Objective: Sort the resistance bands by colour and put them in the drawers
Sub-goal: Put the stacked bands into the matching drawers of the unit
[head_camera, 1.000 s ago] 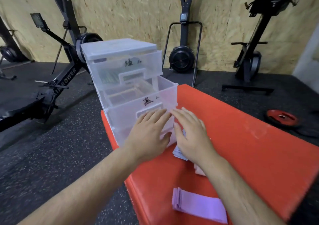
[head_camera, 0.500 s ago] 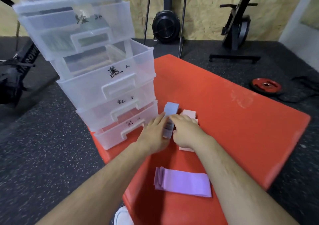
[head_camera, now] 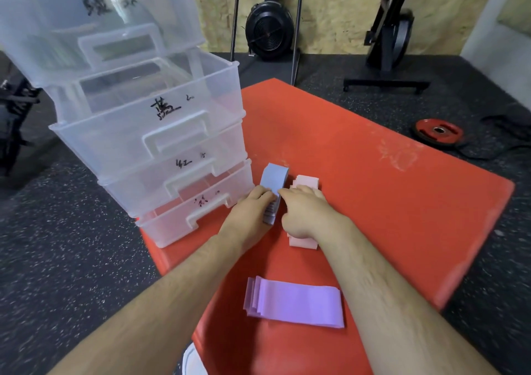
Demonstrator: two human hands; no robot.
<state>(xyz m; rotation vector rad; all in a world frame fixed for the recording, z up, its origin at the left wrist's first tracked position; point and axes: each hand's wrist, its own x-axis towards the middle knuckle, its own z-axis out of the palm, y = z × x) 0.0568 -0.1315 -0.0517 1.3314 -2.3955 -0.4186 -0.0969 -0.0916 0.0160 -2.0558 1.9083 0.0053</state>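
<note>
Nearest: stack of flat purple rubber bands [head_camera: 293, 302] lies on the red padded platform [head_camera: 388, 202], apart from both hands. Leave it for a later pass.

Step in hand, my read: picking up the stack of flat pale-blue rubber bands [head_camera: 274, 176]. Left hand [head_camera: 253, 209] has its fingers curled onto the stack's left edge. Right hand [head_camera: 307, 213] pinches the right edge. The bundle is squeezed between them, near end turned so the layers show. The right palm sits over the stack of flat pale-pink rubber bands [head_camera: 307, 182], just beside the blue.

To do it well:
- Clamp the whole bundle edge-on so no layer fans out, and confirm the bottom band comes too.
- Lift the right palm clear first, or pink bands may drag along.

Likely target: the pulled-out second drawer [head_camera: 115, 147] of the translucent plastic drawer unit [head_camera: 120, 44]. Its black handwritten label looks like the character for blue. It juts out above and left of the hands, so raise the bundle, clear the front lip and lay it flat rather than dropping it. Can't tell the drawer's contents through the plastic.
</note>
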